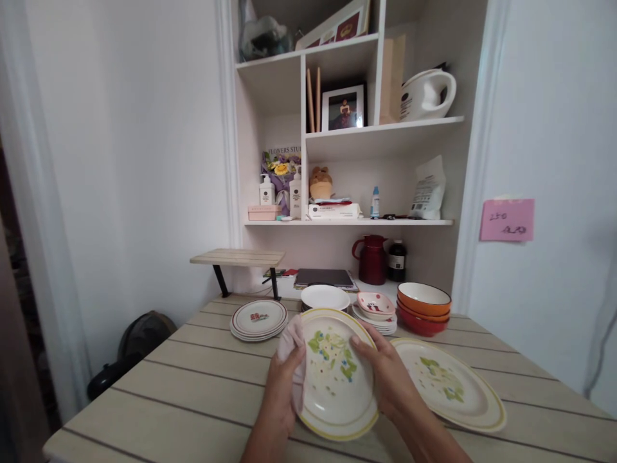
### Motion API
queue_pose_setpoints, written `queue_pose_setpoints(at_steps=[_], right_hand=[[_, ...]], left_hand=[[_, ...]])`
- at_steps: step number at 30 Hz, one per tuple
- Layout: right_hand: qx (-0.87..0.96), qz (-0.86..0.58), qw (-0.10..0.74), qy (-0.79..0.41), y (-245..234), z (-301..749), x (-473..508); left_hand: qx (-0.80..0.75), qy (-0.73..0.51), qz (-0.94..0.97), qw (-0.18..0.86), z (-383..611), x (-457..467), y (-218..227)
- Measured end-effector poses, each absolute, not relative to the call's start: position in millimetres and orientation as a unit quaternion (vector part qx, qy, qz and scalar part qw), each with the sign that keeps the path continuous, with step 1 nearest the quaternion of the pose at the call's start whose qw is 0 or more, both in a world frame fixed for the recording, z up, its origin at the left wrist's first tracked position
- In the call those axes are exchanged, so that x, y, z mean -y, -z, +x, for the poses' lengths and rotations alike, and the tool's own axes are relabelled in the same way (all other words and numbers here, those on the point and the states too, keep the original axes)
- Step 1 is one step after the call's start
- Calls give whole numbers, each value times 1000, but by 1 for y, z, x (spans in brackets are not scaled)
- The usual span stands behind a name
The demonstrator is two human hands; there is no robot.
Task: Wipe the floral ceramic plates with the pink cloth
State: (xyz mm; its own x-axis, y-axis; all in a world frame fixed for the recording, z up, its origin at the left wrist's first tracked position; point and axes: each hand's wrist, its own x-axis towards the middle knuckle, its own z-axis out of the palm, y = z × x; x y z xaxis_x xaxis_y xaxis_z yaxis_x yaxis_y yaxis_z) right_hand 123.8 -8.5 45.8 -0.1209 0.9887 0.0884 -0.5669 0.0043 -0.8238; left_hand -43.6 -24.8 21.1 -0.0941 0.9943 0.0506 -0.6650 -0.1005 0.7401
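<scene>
I see table [193, 376] across near side. Oval platter [446, 382] right of hands. Flower plate [337, 395] tilted up between both. My right hand [388, 366] grips right rim, thumb on face. My left hand [281, 382] closed on pink cloth [292, 339] over left rim.

The head camera looks forward and down (seemingly close) across the table [193, 386].

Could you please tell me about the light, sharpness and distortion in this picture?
Head view: soft light on the table, with a dark far-left edge; head view: the held plate looks fairly clear, but the pink note is hard to read; head view: wide-angle stretching seems to lengthen the right-hand plate.
</scene>
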Motion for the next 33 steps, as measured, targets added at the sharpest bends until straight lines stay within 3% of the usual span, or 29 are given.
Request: queue_pose_setpoints(at_steps=[9,20,26,33], right_hand=[[323,-292,655,-618,-43,115,10],[248,-287,735,-563,-33,100,8],[261,-262,718,-589,-25,91,10],[294,-247,602,-700,-37,107,6]], left_hand=[[-279,-703,224,615,-36,16,-12],[-191,-665,181,699,-4,16,-3],[-202,-681,179,680,-5,14,-1],[-263,-729,206,598,-32,25,-21]])
